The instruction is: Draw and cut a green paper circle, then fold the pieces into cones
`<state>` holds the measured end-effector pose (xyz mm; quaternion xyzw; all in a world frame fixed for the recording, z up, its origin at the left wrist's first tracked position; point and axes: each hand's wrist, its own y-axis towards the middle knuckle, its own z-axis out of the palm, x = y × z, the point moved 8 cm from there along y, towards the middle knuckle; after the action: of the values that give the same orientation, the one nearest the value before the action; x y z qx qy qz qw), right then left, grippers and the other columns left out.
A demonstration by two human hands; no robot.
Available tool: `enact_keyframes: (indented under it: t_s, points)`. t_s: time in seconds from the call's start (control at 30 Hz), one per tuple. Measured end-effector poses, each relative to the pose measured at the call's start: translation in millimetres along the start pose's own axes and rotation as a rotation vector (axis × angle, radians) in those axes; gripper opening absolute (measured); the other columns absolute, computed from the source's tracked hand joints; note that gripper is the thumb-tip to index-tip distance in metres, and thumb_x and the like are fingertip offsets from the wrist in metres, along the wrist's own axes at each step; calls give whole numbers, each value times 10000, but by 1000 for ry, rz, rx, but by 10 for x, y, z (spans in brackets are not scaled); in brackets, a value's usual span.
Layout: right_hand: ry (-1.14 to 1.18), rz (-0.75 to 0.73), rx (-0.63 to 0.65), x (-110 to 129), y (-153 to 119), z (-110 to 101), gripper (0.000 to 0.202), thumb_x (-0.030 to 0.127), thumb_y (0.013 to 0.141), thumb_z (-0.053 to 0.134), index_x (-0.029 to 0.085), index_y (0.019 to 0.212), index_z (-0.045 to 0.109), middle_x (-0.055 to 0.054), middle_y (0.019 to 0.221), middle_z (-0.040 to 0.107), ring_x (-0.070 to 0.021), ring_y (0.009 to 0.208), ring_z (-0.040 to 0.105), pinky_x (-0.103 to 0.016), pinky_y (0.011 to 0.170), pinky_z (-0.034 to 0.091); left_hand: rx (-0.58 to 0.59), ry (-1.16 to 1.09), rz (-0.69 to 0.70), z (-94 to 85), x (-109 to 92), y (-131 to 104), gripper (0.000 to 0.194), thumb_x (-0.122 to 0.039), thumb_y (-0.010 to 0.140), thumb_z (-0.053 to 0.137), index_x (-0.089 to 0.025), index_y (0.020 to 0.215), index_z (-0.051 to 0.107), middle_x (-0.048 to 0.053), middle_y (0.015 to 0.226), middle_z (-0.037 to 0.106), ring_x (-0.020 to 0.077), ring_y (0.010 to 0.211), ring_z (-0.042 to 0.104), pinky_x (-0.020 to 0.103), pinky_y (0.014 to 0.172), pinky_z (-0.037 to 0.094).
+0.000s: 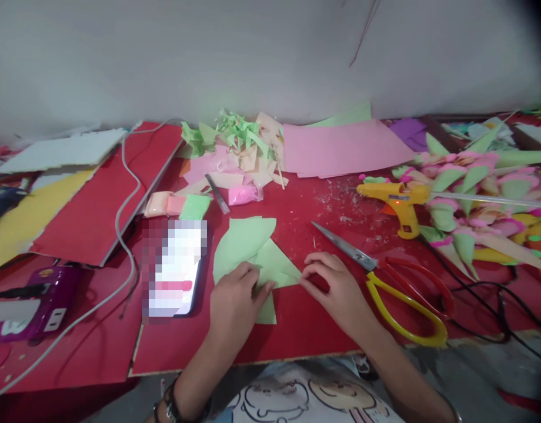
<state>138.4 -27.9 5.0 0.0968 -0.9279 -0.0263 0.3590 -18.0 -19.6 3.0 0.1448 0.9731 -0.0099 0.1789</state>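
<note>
The green paper lies in loose, overlapping pieces on the red table, between the two hands and a little beyond them. The left hand is nearer: it rests right on the lower left of the pieces, its fingers bent, though I cannot tell whether thumb and fingers grip an edge. The right hand is at the right corner, thumb and forefinger together at the tip, seemingly pinching it. From that corner the paper lies to the left, so the stretch between the hands runs roughly side to side, while a narrow end pokes out below the left thumb, toward the body. Scissors lie just right of the right hand, tips pointing away; a phone lies left of the left hand
</note>
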Motion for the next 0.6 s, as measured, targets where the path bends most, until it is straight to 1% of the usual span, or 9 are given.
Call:
enact_keyframes:
  t_s: [0.07,0.2,0.3,0.37,0.5,0.6]
  points:
    - [-7,-3,-6,-16,-10,-14,67,148,791,503,199,764,537,-51,944,560,-199,903,511,-362,819,416,6,-7,7,3,-6,6,272,-359,829,495,-168,637,509,-6,757,576,116,576,494,241,523,336]
    - [9,-10,-12,-50,-22,-34,144,101,793,448,196,811,554,-52,967,567,-193,921,513,-356,836,411,13,-6,26,2,-13,26,287,-368,829,493,-170,622,501,-11,746,572,112,556,477,251,538,340]
    - [42,0,-35,-51,-15,-60,195,75,792,414,192,836,564,-50,947,572,-180,910,520,-336,831,414,14,-1,36,3,-12,35,288,-366,823,505,-170,613,491,-16,733,568,109,557,480,248,538,337]
    - [47,-1,-43,-21,-7,-62,178,100,795,433,195,854,572,-47,925,572,-179,897,520,-332,820,416,6,13,45,0,-15,35,293,-365,820,511,-170,602,482,-17,716,562,109,555,481,247,539,337]
    - [-48,-12,-8,58,3,-2,64,242,786,545,209,805,597,-47,920,551,-199,871,504,-360,791,407,-18,32,70,-6,-27,22,286,-367,828,497,-174,617,485,-13,708,559,117,567,487,249,543,342]
    - [-112,3,10,58,10,41,89,259,792,549,202,731,579,-46,906,540,-200,844,492,-359,759,399,-19,35,69,16,-23,12,266,-365,835,484,-178,646,493,-9,713,559,120,570,486,247,544,347]
